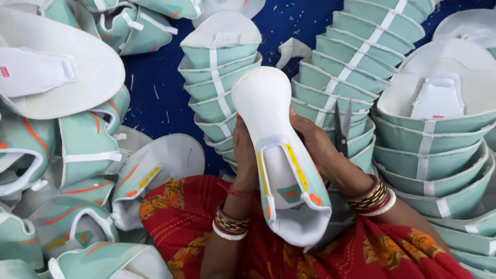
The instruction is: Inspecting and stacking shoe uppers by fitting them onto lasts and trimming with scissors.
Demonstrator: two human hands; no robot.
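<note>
From the head view: one white and mint shoe upper (281, 165) sits dead centre over the red patterned lap (310, 253). The left hand (245, 155) has its fingers clamped on the upper's left edge, and the right hand (318, 147) grips the right edge while also pinching one pair of small scissors (342, 129). Two tall nested stacks (219, 93) stand far centre, a third on the right, and a loose pile (67, 170) on the left. Only a blue strip of floor (155, 88) is open.

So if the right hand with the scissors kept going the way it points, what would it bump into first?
The right hand points up and away, scissors leading. It would probably meet the stack of mint-green shoe uppers right behind the blades first, though depth is hard to judge.
</note>
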